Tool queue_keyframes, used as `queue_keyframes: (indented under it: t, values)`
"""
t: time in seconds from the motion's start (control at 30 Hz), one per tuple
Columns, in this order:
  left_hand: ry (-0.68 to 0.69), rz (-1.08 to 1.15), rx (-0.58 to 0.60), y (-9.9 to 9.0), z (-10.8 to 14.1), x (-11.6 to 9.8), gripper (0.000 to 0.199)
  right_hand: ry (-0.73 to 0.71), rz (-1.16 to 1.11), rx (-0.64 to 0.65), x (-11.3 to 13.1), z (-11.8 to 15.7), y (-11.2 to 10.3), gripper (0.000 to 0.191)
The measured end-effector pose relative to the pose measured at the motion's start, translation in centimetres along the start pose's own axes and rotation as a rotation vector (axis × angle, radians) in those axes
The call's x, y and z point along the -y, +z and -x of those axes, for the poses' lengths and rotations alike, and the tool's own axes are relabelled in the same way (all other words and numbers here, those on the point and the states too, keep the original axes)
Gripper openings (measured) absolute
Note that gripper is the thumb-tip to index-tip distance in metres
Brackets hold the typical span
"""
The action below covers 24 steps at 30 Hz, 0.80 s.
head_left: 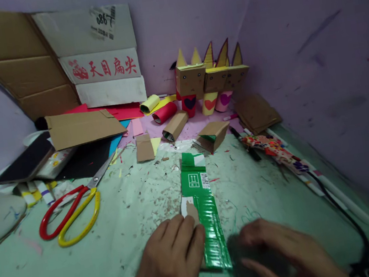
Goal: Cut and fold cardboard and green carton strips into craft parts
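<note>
A long strip of green printed cardboard point(210, 218) lies on the table in front of me, with a white arrow mark and a square code on its far part. My left hand point(175, 251) presses on its left edge, fingers curled together over a torn, bare patch. To the right of the strip is my right hand point(287, 248), smeared by motion. Its thumb and fingers are apart, with a dark shadow and no clear object between them. Scissors point(91, 189) with one red and one yellow handle lie to the left, blades partly spread.
Cardboard-headed figures with pointed yellow tops point(212, 79) stand by the back wall. Before them are a folded cardboard tube point(175, 126), a bent cardboard piece point(214, 135) and rolled red paper point(165, 112). A black cable point(340, 207) runs along the right; a large cardboard sheet point(82, 128) lies back left.
</note>
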<state>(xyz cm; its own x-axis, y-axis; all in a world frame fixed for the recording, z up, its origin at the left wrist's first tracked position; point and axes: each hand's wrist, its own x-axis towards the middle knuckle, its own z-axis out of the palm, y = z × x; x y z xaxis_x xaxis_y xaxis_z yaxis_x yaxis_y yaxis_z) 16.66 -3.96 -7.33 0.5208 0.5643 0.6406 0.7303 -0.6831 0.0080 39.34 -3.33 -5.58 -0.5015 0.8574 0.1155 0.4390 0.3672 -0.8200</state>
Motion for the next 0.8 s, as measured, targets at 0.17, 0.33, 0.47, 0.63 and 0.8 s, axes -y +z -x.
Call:
queue_keyframes:
  t: [0.17,0.33,0.47,0.63,0.8]
  values:
    - [-0.014,-0.038,-0.046,0.1,-0.8,-0.5,0.032,-0.358,0.431,-0.117,0.0,-2.8,1.1,0.030]
    - [0.039,-0.023,0.071,-0.5,-1.7,-0.2,0.030,-0.468,0.457,-0.159,-1.1,-2.9,2.2,0.026]
    - [0.043,0.008,0.116,-0.5,-1.4,0.0,0.032,-0.488,0.439,-0.155,-1.2,-2.6,1.8,0.027]
    - [0.029,-0.012,0.139,-0.2,-1.3,-0.4,0.029,-0.493,0.443,-0.088,-1.3,-2.3,1.4,0.036]
    - [0.033,0.010,0.182,0.1,-1.5,-0.6,0.028,-0.474,0.445,-0.061,-1.3,-2.0,1.4,0.040]
